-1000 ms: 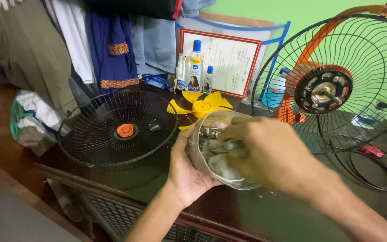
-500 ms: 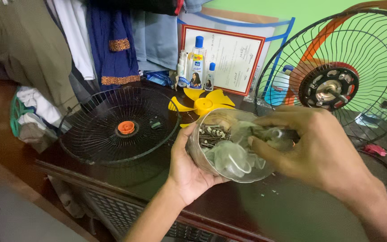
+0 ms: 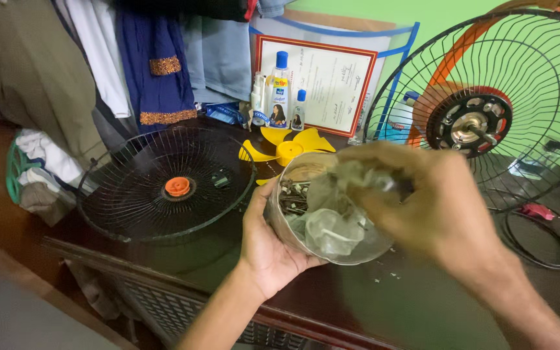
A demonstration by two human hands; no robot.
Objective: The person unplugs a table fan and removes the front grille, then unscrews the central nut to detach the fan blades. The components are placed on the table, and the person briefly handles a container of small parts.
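My left hand (image 3: 264,243) cups a clear plastic container (image 3: 325,230) from below and tilts its mouth toward me. Inside lie several screws (image 3: 291,198) and crumpled clear plastic. My right hand (image 3: 432,210) hovers at the container's right rim, blurred, with its fingers closed on a wad of clear plastic (image 3: 358,176) partly lifted out. Just behind the container a yellow fan blade (image 3: 288,146) lies on the dark table (image 3: 371,304).
A detached black fan grille (image 3: 163,185) with an orange centre cap lies flat at the left. An upright fan with its rear grille and bare motor (image 3: 468,129) stands at the right. A black ring (image 3: 539,236), bottles (image 3: 279,97), a framed certificate and hanging clothes sit behind.
My right hand has come up out of the container, drawing the clear plastic toward the rim. The left hand keeps the container in about the same place.
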